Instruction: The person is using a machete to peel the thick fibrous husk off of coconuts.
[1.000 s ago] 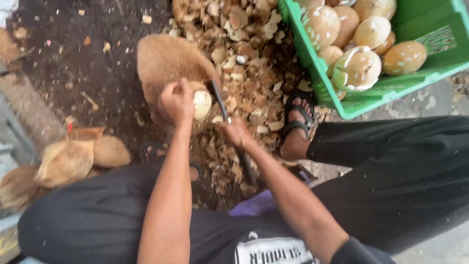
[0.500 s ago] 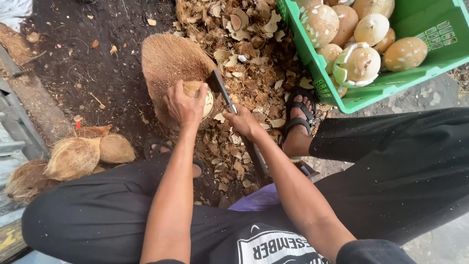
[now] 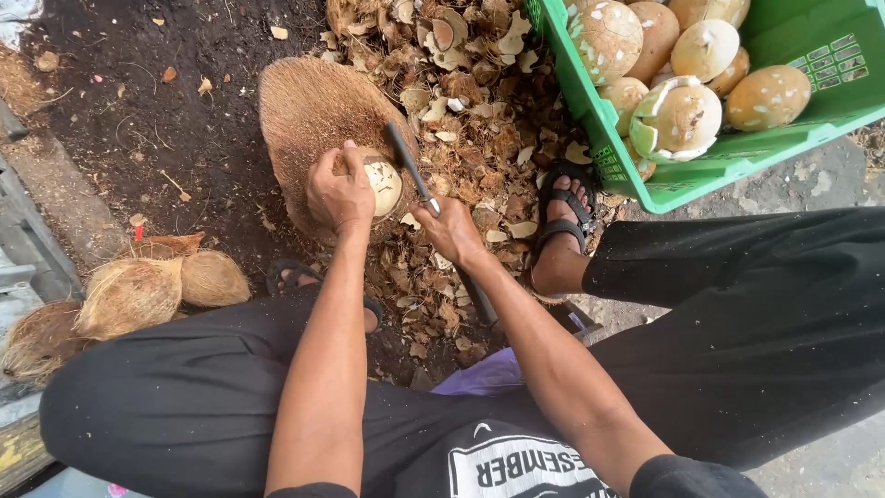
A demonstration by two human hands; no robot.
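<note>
Coconut (image 3: 380, 184) in left grip (image 3: 339, 192)

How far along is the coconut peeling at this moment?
Done: several peeled coconuts lie in the green crate, and shell chips litter the ground. In hand: the left hand steadies a partly pared coconut on a husk-covered block while the right hand holds a knife against it. Left: brown skin on that coconut, plus husked coconuts waiting beside the left leg.
</note>
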